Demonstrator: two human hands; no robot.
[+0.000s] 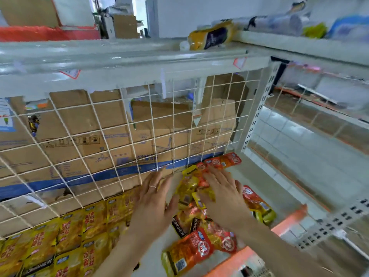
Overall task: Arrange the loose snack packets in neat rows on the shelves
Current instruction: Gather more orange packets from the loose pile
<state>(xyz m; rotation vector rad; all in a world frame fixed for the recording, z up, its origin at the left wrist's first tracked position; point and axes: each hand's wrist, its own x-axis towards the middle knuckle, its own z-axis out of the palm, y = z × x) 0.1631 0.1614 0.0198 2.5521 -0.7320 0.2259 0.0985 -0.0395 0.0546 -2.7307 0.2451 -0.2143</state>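
A loose heap of yellow and orange-red snack packets (196,222) lies on the white shelf (259,180), right of centre. Yellow packets (69,240) lie flat in rows on the left part of the shelf. Another row of orange-red packets (219,161) lines the back by the wire grid. My left hand (154,198), wearing a ring, lies flat with spread fingers at the heap's left edge. My right hand (223,189) rests palm-down on top of the heap, fingers apart. Neither hand grips a packet.
A white wire grid (119,136) backs the shelf, with cardboard boxes (99,136) behind it. An upper shelf (119,56) overhangs, carrying a yellow bag (211,37). The shelf's orange front edge (287,218) runs at lower right. A perforated upright (257,112) stands to the right.
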